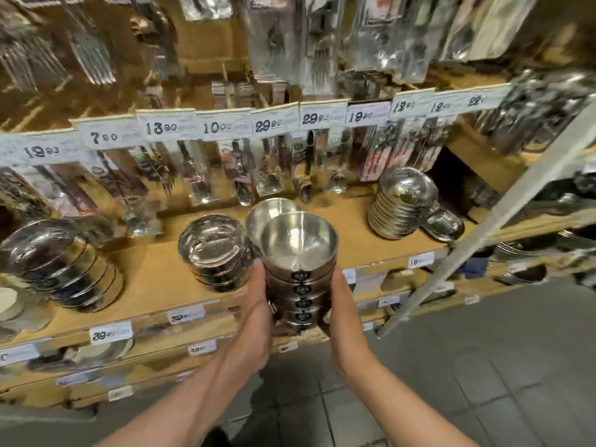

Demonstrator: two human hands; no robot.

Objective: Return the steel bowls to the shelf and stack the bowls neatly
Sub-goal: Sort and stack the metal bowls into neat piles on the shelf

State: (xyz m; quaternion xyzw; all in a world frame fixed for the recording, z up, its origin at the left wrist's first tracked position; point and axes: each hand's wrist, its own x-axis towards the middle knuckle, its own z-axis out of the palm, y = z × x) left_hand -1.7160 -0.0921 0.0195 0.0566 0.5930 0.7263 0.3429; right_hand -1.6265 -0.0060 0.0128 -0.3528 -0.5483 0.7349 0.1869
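Note:
A stack of several steel bowls (300, 279) with dark round labels is held upright between my two hands, just in front of the wooden shelf (154, 279). My left hand (254, 314) presses its left side and my right hand (343, 317) its right side. Another steel bowl (269, 209) shows just behind the stack's top. To the left on the shelf stands a short stack of shiny bowls (216, 253).
A taller bowl stack (64, 266) leans at the far left. A stack of steel bowls (400, 201) sits at the right, with a lid (443, 225) beside it. Packaged utensils (200, 175) hang behind. A slanted metal post (503, 208) crosses the right side.

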